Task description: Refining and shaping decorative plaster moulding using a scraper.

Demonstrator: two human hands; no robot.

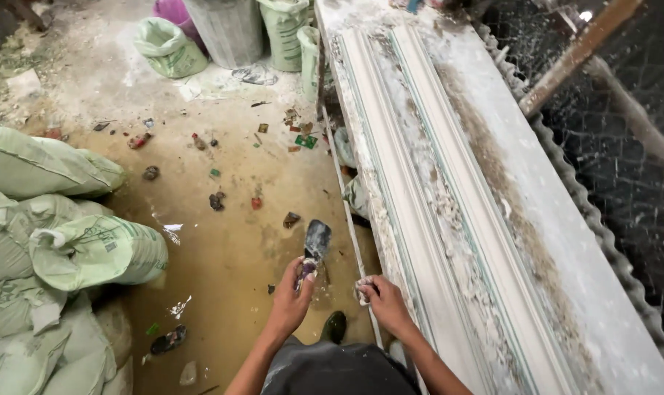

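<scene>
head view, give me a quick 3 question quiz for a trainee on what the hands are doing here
1. True or false: the left hand holds a flat-bladed scraper.
2. What does the right hand rest on?
A. a green sack
B. the near edge of the long white moulding bench
C. the grey bin
3. Fill in: the pile of pale green sacks lies on the person's ____ side.

Key
1. True; the blade points away from the person, over the wet floor.
2. B; the fingers sit at the bench edge, beside the plaster moulding.
3. Left.
</scene>
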